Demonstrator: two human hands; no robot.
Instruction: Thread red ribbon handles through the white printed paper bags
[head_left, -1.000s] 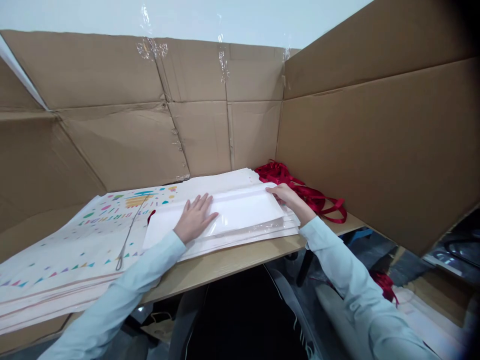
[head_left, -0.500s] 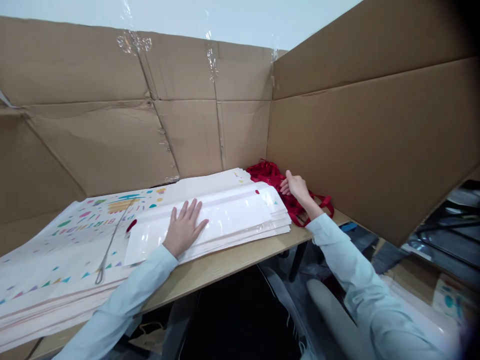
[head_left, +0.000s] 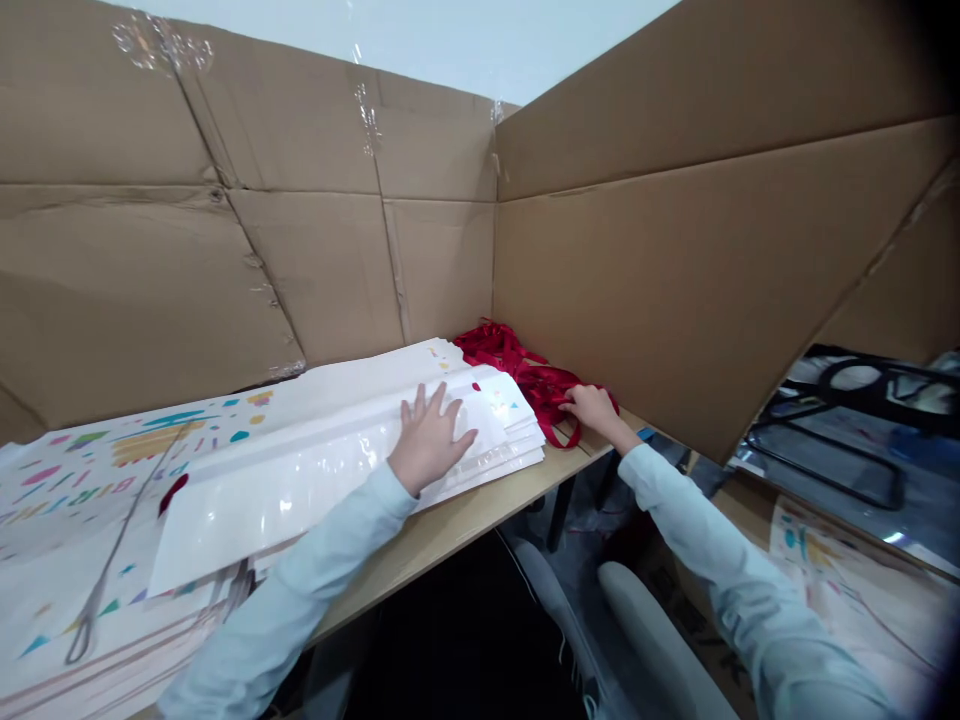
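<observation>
Quite unclear, any grip by right hand (head_left: 594,410) on red ribbons (head_left: 529,376); left hand (head_left: 427,443) splayed over white sheet (head_left: 262,490).

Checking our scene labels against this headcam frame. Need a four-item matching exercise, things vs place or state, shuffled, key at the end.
1. Left hand
2. Right hand
3. Looped wire tool
4. Ribbons

A. Lying across the printed sheets
B. Red, heaped near where the cardboard walls meet
C. Fingers spread over the folded white sheet
D. Fingers curled at the near side of the red heap

Pairs: 1-C, 2-D, 3-A, 4-B
</observation>
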